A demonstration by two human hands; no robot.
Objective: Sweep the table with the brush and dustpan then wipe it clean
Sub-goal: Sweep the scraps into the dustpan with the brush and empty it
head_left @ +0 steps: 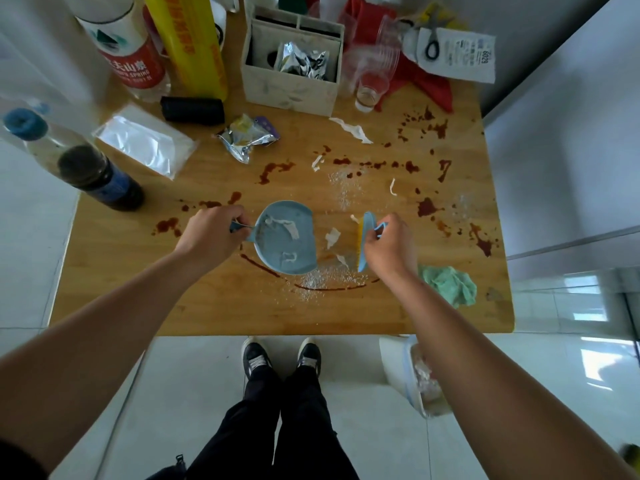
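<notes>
- The left hand [211, 233] has its fingers clenched round the handle of the pale blue dustpan [285, 237].
- The dustpan sits on the wooden counter [207, 306] near its middle, mouth turned toward the right, with torn paper bits and grey dust inside.
- The right hand [389, 245] has its fingers grasping the handle of the small brush [365, 240], which has a blue back and yellow bristles.
- The brush stands just right of the dustpan, bristles facing the pan's mouth.
- A few white paper scraps [332, 237] lie on the counter between pan and brush.
- White powder [325, 280] is scattered just in front of the pan, over a curved brown streak.
- Brown stains [427, 206] dot the counter's middle and right side.
- A crumpled green cloth [446, 284] lies near the right forearm, by the front right corner.
- A dark bottle [104, 178] stands at the left edge; a white box [291, 81] and a foil packet [247, 138] sit farther back.
</notes>
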